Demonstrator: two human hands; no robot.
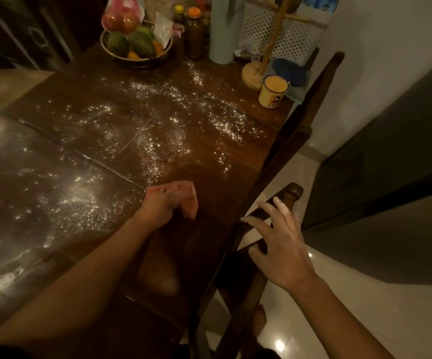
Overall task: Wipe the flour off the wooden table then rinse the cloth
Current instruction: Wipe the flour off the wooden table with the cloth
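Observation:
White flour lies scattered over most of the dark wooden table, from the far middle down to the near left. My left hand presses a pink cloth flat on the table near its right edge. The strip of table just behind the cloth, toward me, looks free of flour. My right hand rests with spread fingers on the top rail of a wooden chair beside the table; its fingertips carry traces of flour.
At the far end stand a fruit bowl, two brown bottles, a pale cylinder, a wooden stand, a yellow tin cup and a white perforated basket. Dark cabinets and pale floor tiles lie to the right.

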